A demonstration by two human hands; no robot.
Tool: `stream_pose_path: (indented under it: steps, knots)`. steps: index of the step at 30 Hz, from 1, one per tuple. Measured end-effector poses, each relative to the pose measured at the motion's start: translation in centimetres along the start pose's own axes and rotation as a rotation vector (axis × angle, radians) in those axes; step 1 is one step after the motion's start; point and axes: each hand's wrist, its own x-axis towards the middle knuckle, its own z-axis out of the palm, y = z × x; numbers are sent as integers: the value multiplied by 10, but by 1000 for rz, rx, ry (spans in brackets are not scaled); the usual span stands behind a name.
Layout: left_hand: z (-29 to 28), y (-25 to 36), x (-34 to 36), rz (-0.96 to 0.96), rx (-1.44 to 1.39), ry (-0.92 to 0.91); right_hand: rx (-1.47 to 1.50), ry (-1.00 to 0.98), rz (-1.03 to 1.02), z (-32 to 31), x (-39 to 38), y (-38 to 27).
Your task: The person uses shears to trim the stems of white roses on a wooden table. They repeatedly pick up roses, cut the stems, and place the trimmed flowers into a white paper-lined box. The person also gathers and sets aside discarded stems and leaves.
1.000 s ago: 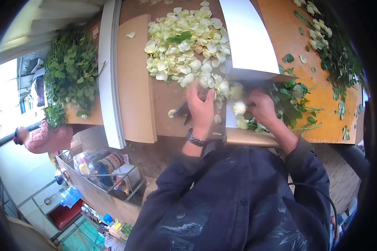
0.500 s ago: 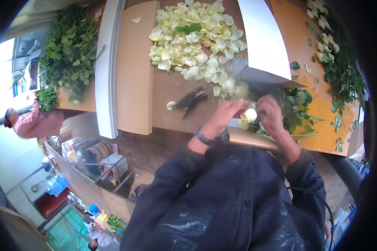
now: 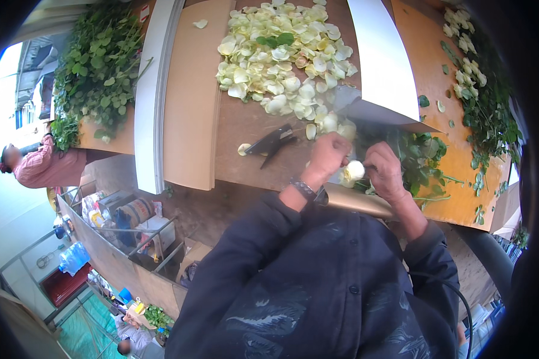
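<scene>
White rose between two hands, beside a broad spread of petals

A cream-white rose [image 3: 354, 170] sits low over the near edge of the surface [image 3: 236, 128], its bloom between the person's hands. The right hand [image 3: 385, 170] has its fingers bent together just behind the bloom, holding the rose. The left hand [image 3: 329, 157] is curled narrow on the other side — whether it pinches a petal, I cannot tell.

Beyond the hands, pale petals [image 3: 281, 57] lie thickly spread, with green leaves [image 3: 275, 40] on top. A black tool [image 3: 271, 145] lies left of the left hand, near one loose petal [image 3: 244, 149]. Right of the right hand is leafy greenery [image 3: 425, 149]; a white panel [image 3: 384, 57] stands beyond it. Far left, a person in pink [image 3: 54, 164] is beside piled leafy stems [image 3: 99, 72].
</scene>
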Motion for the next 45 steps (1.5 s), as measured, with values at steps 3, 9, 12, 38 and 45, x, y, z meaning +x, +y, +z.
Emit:
stream_pose_path:
  steps: [3,9,12,38,45]
  knots:
    - [-17,0,-12,178,266,241,8,-46,32,2,-3,8]
    - [-42,2,-39,903,896,498,-240,-140,164,17,-12,36]
    - [-31,-1,-43,676,700,229,-361,-191,239,32,-12,47]
    - [-17,-17,-23,626,896,24,64,144,381,6,1,38]
    - [-8,39,-59,1054,821,179,122,192,304,-17,-2,15]
